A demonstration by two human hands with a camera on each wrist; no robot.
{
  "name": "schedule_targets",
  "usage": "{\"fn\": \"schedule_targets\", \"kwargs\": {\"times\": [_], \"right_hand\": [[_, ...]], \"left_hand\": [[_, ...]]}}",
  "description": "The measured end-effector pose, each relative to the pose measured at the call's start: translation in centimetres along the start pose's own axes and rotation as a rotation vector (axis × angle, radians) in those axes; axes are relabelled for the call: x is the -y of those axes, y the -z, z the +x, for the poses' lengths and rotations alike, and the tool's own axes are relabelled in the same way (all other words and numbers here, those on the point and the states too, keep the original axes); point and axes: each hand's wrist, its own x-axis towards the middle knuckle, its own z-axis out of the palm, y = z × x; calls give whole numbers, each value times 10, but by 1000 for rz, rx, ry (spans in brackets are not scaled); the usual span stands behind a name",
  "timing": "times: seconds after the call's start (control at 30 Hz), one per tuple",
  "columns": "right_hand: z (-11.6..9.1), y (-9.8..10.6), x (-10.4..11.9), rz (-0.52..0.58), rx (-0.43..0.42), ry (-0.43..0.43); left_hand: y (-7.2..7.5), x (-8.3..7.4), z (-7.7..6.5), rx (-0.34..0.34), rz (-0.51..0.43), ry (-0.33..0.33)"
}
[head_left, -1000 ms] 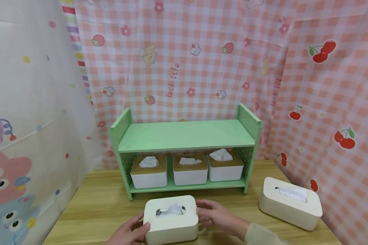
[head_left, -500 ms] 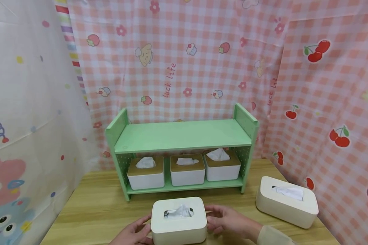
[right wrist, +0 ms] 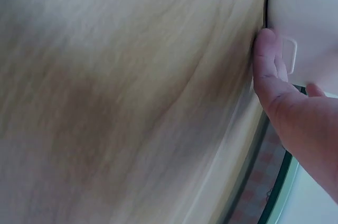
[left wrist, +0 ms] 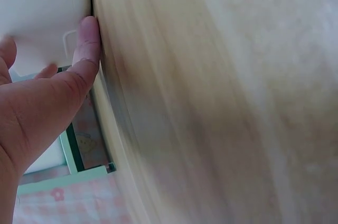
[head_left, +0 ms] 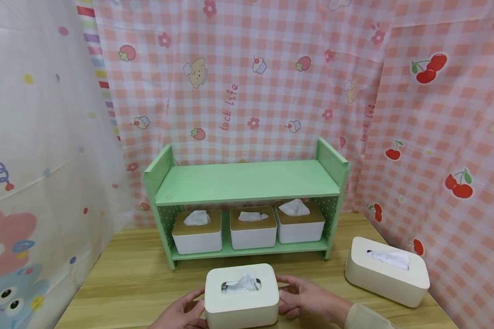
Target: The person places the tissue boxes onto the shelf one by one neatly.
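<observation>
A cream tissue box (head_left: 242, 297) with a white tissue in its oval slot stands on the wooden table, in front of the green shelf. At its left end my left hand (head_left: 180, 312) holds it, fingers along the side and thumb near the front corner. The right hand (head_left: 308, 299) grips the opposite end. In the left wrist view, fingertips press the box's pale end wall (left wrist: 45, 15) close to the tabletop. The right wrist view has the fingers (right wrist: 266, 57) low against the other end wall, beside a small moulded outline. The box's underside is hidden.
The green two-level shelf (head_left: 247, 180) carries three white tissue boxes with brown lids (head_left: 253, 228) on its lower board. Another cream tissue box (head_left: 386, 274) sits angled at the table's right. Patterned curtains (head_left: 251, 82) enclose the wooden table (head_left: 119, 269) at the back and sides.
Over the first half second, both hands shifted the cream tissue box a little to the right along the table. Since then it has stayed almost still, and the head view has swayed slightly.
</observation>
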Motion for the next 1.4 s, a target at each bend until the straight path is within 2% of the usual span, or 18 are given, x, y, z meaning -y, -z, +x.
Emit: {"fn": "schedule_targets", "kwargs": {"times": [0.27,0.5,0.63,1.03,1.4], "right_hand": [[0,0,-3,85,-24,-14],[1,7,-11,167,35,3],[1,10,-12,203,75,21],[-4,8,-13,270,122,50],[-2,7,-13,275,99,45]], "left_hand": [[-6,4,5,-22,-4,-15],[-14,4,7,-39,-44,8],[-18,3,7,-41,-77,-6],[-20,1,5,-66,-128,-30],[-21,0,4,-76,-123,-31]]}}
